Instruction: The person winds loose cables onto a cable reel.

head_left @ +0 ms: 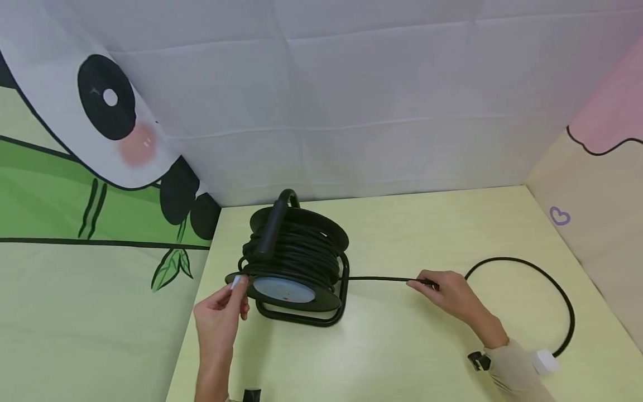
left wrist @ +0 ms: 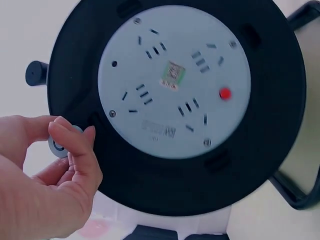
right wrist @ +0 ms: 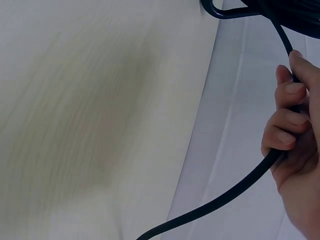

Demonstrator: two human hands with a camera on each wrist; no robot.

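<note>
A black cable reel (head_left: 296, 245) stands on the table, wound with black cable, its pale socket plate (left wrist: 172, 82) facing the left hand. At the reel's left rim, my left hand (head_left: 221, 312) pinches a small grey round knob (left wrist: 58, 146) between thumb and fingers. To the right of the reel, my right hand (head_left: 449, 293) grips the black cable (head_left: 379, 278), fingers curled round it. Between reel and hand the cable runs nearly straight. Beyond the hand it bends in a wide loop (head_left: 571, 315) to a white plug-like end (head_left: 545, 362), partly behind the sleeve.
The pale yellow table (head_left: 402, 229) meets a white cloth backdrop (head_left: 377, 111) at its back edge. Printed panels stand at left and right. The reel's tubular black stand (head_left: 311, 320) rests on the table.
</note>
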